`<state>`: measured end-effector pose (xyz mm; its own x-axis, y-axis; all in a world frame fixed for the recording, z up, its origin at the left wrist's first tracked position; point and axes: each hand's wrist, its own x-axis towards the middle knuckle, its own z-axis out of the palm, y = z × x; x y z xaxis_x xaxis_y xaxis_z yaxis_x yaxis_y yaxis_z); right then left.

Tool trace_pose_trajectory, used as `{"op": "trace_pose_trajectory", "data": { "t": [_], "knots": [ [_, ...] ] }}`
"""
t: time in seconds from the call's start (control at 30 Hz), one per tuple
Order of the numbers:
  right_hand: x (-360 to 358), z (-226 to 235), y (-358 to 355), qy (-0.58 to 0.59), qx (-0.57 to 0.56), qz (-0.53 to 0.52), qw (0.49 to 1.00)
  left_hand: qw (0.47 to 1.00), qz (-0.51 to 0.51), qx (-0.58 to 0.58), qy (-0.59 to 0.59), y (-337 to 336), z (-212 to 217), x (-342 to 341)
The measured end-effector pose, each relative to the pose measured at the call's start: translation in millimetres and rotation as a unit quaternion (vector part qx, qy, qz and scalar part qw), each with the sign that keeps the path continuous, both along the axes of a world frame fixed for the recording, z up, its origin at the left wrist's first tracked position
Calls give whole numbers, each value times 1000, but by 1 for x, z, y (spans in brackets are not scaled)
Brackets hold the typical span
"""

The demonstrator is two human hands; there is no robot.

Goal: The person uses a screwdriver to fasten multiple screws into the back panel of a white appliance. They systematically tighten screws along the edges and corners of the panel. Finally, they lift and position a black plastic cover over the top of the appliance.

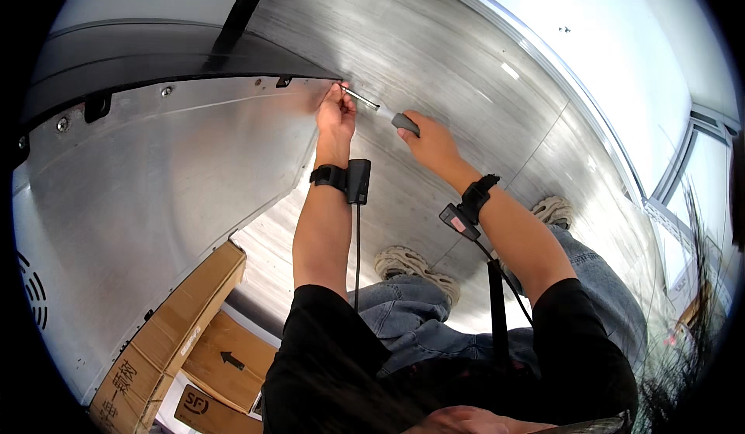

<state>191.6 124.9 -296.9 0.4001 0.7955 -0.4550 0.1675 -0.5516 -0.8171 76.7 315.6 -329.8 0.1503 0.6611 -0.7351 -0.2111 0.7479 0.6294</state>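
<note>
**Screwdriver held to the corner of the metal panel**

My right hand point(431, 141) is closed around the grey handle of a screwdriver point(380, 109). The tool lies nearly level in the picture, its long axis running from the handle at lower right up to the tip at upper left. The thin bright shaft points at the top right corner of a large silver metal panel point(155, 193), just below the dark edge strip point(171, 62) that runs along the panel's top.

My left hand point(336, 116) is up at that same corner, fingers pinched together around the tip end of the shaft, right where it meets the panel. What sits under the fingertips is too small to tell. The two hands are near each other, with the bare shaft between them.

Both wrists carry black bands: the one on my left wrist point(341, 178) has a small black box with a cable hanging down, and the one on my right wrist point(469, 205) has a similar box with a red mark.

Along the top edge of the panel I see a few screws point(166, 91) and small slots. Behind the hands is a brushed metal wall. Below, my knees in blue jeans and my light shoes point(415, 267) rest on the metal floor. At lower left, brown cardboard boxes point(194, 333) lie against the panel's lower edge.
</note>
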Motion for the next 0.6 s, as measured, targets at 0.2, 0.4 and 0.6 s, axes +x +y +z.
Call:
{"op": "trace_pose_trajectory", "data": {
  "t": [0.2,0.4,0.6],
  "knots": [
    [-6,0,-1,-28,25,-23,999,1000,-26,-18,1,0,3,-5],
    [-14,-9,0,-12,31,-44,998,999,-33,-19,4,-1,4,-4],
    [-16,-8,4,0,23,-25,999,999,-34,-20,5,1,3,-11]
  ]
}}
